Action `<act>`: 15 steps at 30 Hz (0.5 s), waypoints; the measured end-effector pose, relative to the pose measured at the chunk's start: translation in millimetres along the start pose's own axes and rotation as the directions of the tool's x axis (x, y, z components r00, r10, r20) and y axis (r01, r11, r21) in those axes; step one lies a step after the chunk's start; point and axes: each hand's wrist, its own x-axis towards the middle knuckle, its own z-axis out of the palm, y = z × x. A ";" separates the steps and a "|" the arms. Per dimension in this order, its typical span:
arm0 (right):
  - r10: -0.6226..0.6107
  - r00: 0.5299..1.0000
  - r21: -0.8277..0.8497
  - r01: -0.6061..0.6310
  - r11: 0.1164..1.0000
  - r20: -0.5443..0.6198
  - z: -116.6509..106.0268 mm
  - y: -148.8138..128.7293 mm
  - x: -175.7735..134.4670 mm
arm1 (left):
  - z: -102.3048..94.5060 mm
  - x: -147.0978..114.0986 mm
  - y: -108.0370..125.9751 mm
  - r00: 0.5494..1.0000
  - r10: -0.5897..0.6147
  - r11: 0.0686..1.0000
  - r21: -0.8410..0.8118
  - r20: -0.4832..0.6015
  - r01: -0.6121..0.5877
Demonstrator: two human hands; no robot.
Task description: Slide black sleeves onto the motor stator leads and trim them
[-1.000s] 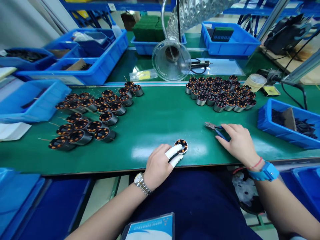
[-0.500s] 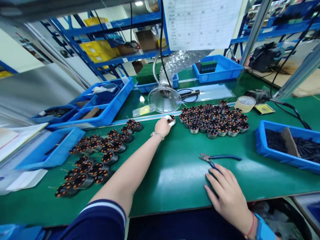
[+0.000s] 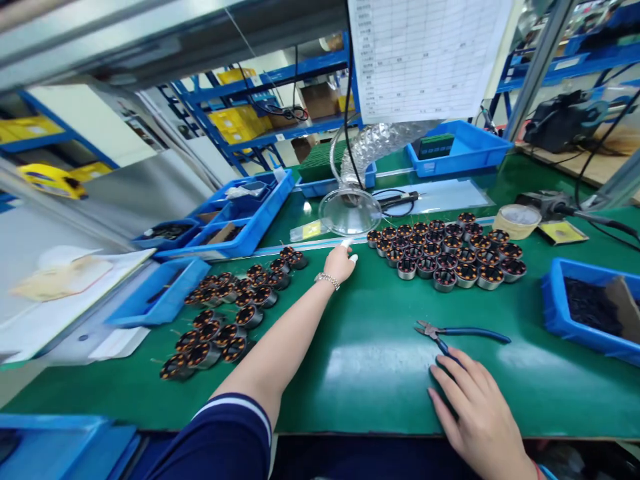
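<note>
My left hand [image 3: 341, 263], white covers on its thumb and forefinger, reaches out over the green bench with those two fingers apart and nothing between them. Just right of its fingertips, at the left end of the packed right-hand group, sits a motor stator [image 3: 374, 239] with copper windings. Other stators [image 3: 467, 273] in that group stand upright, close together. My right hand [image 3: 477, 407] lies with its fingers spread near the bench's front edge. Its fingertips are at the lower handle of the side cutters [image 3: 465, 332], whose jaws point left.
A looser group of stators [image 3: 249, 316] with wire ends stands left of my arm. Blue bins [image 3: 555, 313] flank the bench. Behind are a clear fume hood [image 3: 350, 212] on a foil duct, a tape roll [image 3: 517, 221] and a hanging paper chart [image 3: 430, 60].
My left hand has let go of the stator, which now stands against the right-hand group, and has drawn back a little. The view has swung left. My right hand stays by the cutters.
</note>
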 end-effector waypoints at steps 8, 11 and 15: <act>-0.027 1.000 -0.056 0.027 0.998 -0.011 4.7 0.9 -0.9 | -73.5 -11.8 -91.0 0.958 -0.283 0.939 0.192 -0.040 0.285; -0.038 0.999 -0.080 0.036 0.996 -0.025 4.1 0.8 -0.5 | -80.6 -12.3 -110.7 0.959 -0.278 0.947 0.177 0.044 0.267; -0.040 0.999 -0.088 0.037 0.995 -0.033 3.8 2.9 -2.4 | -79.9 -24.1 -114.6 0.980 -0.174 0.977 0.144 0.098 0.159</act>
